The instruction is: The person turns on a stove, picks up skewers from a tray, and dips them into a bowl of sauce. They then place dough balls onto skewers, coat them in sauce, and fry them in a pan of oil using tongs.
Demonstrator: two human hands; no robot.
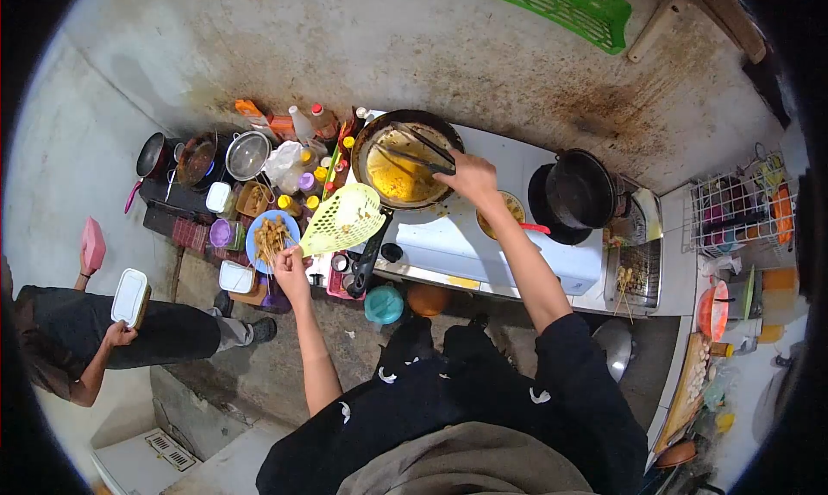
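Note:
My left hand [291, 269] is closed on the handle of a yellow-green plastic strainer [343, 221]. The strainer is tilted between the wok and a blue plate [293, 225] of skewered food [271, 236], with my fingers just beside the skewers. My right hand [470, 180] grips dark tongs [414, 157], their two arms spread over the wok [369, 137]. Yellow oil [401, 172] with brown bits lies in the wok. A bowl with a red-handled utensil [535, 228] sits under my right forearm.
A black pot [581, 189] stands on the stove's right side, near a tray with skewers [628, 279]. Bottles [323, 122] and containers crowd the left. At far left another person holds a lidded container [130, 297] and a pink item [93, 244]. A dish rack [733, 210] stands right.

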